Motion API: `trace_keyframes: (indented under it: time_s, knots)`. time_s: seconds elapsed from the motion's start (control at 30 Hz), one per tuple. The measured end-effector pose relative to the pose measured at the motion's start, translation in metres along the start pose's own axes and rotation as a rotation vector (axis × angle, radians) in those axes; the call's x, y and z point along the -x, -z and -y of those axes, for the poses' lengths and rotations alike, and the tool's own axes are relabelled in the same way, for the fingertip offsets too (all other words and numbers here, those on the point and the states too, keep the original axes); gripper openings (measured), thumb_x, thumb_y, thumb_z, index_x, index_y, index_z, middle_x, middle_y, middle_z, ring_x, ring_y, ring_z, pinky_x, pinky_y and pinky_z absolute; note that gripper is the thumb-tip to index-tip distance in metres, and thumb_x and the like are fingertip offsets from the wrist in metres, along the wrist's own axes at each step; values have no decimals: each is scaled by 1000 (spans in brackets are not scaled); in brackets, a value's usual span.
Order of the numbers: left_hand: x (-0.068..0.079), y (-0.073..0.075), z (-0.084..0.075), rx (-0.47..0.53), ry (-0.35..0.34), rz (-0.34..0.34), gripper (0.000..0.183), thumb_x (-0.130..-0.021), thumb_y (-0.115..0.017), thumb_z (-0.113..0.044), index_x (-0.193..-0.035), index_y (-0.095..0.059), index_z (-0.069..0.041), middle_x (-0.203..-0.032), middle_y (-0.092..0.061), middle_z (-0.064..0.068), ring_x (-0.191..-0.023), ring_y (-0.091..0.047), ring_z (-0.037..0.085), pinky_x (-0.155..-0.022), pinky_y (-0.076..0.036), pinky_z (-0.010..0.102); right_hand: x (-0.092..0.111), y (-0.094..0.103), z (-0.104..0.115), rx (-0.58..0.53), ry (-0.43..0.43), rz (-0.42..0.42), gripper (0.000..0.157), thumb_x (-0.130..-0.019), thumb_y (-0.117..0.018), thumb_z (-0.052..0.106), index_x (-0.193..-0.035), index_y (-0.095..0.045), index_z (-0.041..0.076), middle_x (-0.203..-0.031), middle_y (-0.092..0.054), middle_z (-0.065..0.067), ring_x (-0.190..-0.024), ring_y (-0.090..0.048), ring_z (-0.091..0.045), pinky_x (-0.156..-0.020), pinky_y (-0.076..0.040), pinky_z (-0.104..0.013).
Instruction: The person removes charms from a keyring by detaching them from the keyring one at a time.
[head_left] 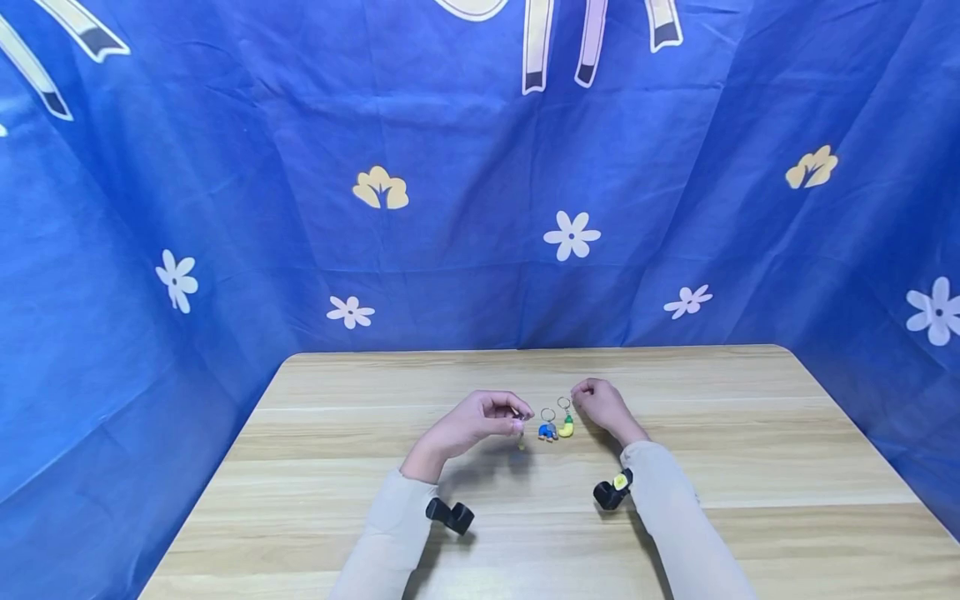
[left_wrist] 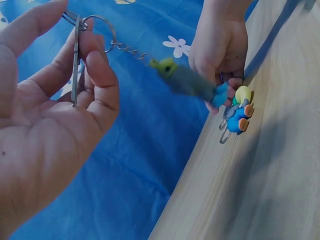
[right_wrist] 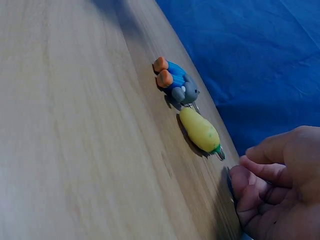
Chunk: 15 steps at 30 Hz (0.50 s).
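Note:
My left hand (head_left: 474, 421) pinches a keyring (left_wrist: 106, 30) above the table. From it hang a thin metal piece like a key (left_wrist: 76, 62) and, on a short chain, a blurred bird-like charm (left_wrist: 187, 80) with a yellow-green head, grey body and blue tail. On the table to its right lies a keyring charm (right_wrist: 175, 80), a small figure with a grey head, blue body and orange feet. Beside that lies a yellow banana-shaped charm (right_wrist: 199, 129) with a green tip. My right hand (head_left: 603, 408) rests loosely curled by the yellow charm's ring (head_left: 564, 403), nothing visible between its fingers.
The wooden table (head_left: 360, 542) reaches back to a blue patterned curtain (head_left: 465, 208), which also hangs along both sides. Each wrist wears a black camera mount, one on the left (head_left: 450, 515) and one on the right (head_left: 612, 490).

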<state>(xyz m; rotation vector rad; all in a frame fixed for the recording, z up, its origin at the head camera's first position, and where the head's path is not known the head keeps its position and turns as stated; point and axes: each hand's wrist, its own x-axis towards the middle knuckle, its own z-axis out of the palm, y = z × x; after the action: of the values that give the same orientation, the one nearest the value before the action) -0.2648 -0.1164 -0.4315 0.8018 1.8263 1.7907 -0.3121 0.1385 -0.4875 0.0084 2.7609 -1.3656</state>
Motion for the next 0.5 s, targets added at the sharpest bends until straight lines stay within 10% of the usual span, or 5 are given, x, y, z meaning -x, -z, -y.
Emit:
trace_keyframes:
  time_s: [0.5]
  knots:
    - [1,-2,-2,11,1,38,42,-84,-63,-5,-117,-51,19,-97,-63,-7,-83,-58,4,-79,-51,19,25,25,0,-283,53,-13,32,-95,-53,12,-120,-56,-7,-111,-61,-22,-91,-58,-16,-84,-53,-36]
